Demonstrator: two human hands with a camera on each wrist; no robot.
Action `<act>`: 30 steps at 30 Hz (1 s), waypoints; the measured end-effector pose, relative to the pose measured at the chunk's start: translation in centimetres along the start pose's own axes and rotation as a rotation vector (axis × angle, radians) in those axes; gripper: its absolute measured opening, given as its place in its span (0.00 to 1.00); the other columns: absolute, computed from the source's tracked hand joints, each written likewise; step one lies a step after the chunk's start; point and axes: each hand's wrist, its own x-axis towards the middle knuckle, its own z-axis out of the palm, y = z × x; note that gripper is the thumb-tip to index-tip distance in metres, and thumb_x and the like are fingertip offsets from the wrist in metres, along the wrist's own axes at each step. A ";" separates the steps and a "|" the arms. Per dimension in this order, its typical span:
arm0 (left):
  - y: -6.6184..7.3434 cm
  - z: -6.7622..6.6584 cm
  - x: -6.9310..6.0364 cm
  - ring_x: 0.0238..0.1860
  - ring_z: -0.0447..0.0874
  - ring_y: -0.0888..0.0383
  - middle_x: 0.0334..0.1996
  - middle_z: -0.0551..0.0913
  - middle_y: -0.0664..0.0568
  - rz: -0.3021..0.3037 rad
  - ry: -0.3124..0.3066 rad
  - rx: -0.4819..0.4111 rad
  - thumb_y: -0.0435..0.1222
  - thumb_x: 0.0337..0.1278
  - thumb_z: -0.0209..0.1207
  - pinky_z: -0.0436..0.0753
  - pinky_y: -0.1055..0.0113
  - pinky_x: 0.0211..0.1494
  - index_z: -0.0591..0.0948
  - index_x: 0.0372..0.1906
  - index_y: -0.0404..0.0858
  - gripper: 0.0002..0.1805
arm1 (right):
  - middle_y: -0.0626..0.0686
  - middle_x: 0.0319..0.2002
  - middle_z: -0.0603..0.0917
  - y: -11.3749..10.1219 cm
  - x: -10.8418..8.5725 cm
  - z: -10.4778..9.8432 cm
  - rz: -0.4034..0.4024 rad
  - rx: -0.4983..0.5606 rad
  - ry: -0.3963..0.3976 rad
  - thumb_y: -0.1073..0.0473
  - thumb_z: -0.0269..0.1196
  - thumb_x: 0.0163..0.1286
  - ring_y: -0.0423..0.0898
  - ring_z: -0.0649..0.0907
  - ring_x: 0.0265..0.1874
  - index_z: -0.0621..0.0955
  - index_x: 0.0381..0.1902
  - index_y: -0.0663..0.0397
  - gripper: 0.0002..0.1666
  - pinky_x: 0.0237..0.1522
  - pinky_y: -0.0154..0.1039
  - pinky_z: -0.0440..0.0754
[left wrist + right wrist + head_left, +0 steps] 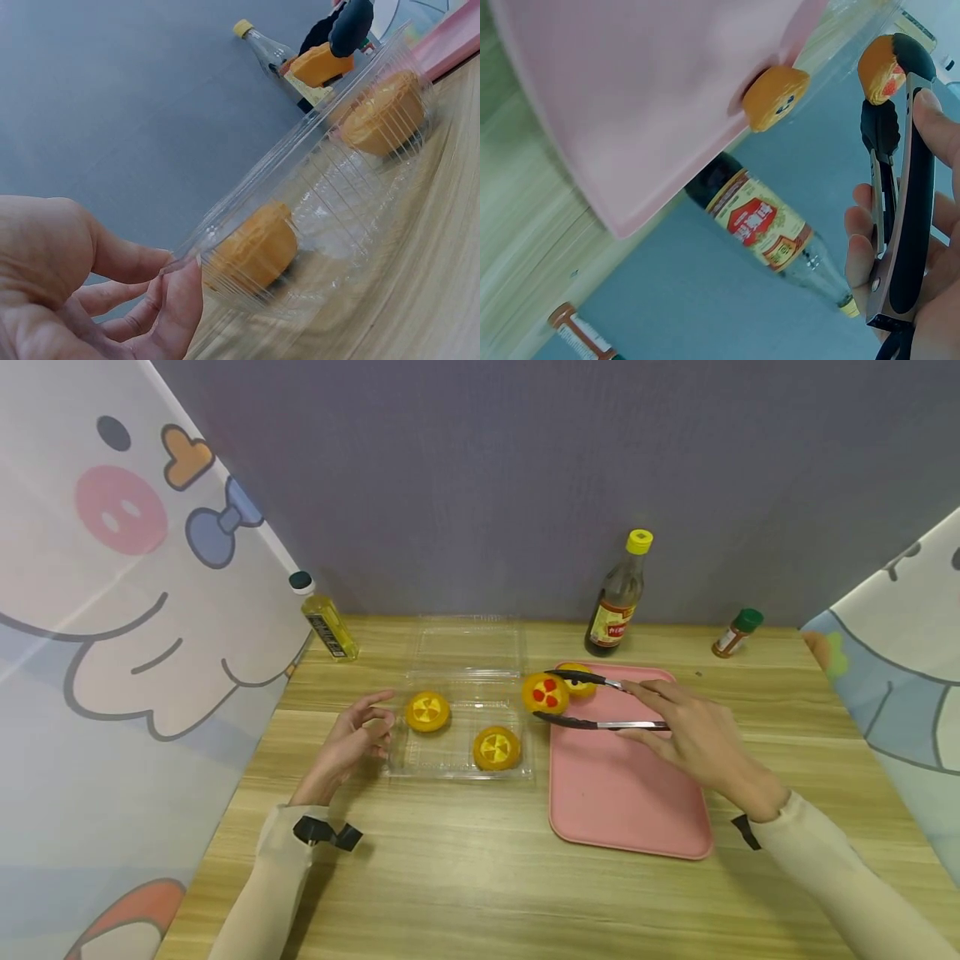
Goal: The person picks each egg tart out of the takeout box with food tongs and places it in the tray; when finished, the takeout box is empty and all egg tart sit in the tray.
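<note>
My left hand (351,742) pinches the left edge of a clear plastic container (326,217) between thumb and fingers. Two egg tarts with yellow wedge tops, one at the back left (427,712) and another at the front right (497,749), sit inside it. With my right hand (697,735) I grip black-tipped metal tongs (919,202). Between the tong tips is a tart with red pieces on top (543,695), held up near the gap between container and pink tray (630,802). On the tray's far left corner lies a tart with dark dots (775,99).
The container's lid (468,650) lies folded back toward the wall. Behind the tray stands a dark sauce bottle with a yellow cap (617,602). An oil bottle (330,627) is at the back left, and a small green-capped spice jar (737,633) at the back right.
</note>
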 end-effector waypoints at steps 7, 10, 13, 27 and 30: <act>0.3 0.1 0.0 0.29 0.80 0.63 0.50 0.77 0.46 -0.006 0.001 -0.019 0.30 0.77 0.54 0.86 0.69 0.28 0.62 0.80 0.37 0.32 | 0.59 0.59 0.87 1.1 -1.2 -0.7 0.054 -0.023 -0.007 0.43 0.80 0.55 0.55 0.88 0.31 0.81 0.69 0.46 0.44 0.12 0.33 0.64; 0.3 0.1 0.0 0.29 0.80 0.63 0.50 0.77 0.46 -0.007 0.000 -0.019 0.30 0.77 0.54 0.86 0.69 0.27 0.61 0.80 0.37 0.32 | 0.62 0.60 0.86 1.7 -1.7 -0.9 0.068 -0.024 -0.006 0.45 0.80 0.54 0.58 0.89 0.34 0.80 0.69 0.47 0.45 0.12 0.32 0.64; 0.3 0.1 0.0 0.29 0.80 0.64 0.50 0.77 0.46 -0.006 0.000 -0.013 0.30 0.77 0.54 0.86 0.69 0.27 0.62 0.80 0.37 0.32 | 0.62 0.61 0.85 2.3 -2.2 -1.1 0.095 -0.023 -0.017 0.45 0.80 0.55 0.60 0.89 0.37 0.80 0.70 0.48 0.45 0.11 0.32 0.63; 0.0 0.0 0.0 0.29 0.79 0.63 0.51 0.76 0.44 -0.012 -0.001 -0.016 0.30 0.77 0.54 0.86 0.70 0.27 0.62 0.80 0.37 0.32 | 0.61 0.60 0.85 5.0 -4.1 -1.7 0.232 -0.075 -0.086 0.44 0.79 0.57 0.67 0.88 0.46 0.79 0.70 0.47 0.43 0.11 0.41 0.68; 0.0 0.0 0.0 0.29 0.79 0.63 0.51 0.76 0.44 -0.007 -0.002 -0.016 0.30 0.77 0.54 0.86 0.70 0.27 0.62 0.80 0.37 0.32 | 0.62 0.60 0.85 5.5 -4.5 -1.7 0.247 -0.078 -0.089 0.42 0.78 0.58 0.67 0.89 0.42 0.80 0.70 0.48 0.43 0.10 0.39 0.66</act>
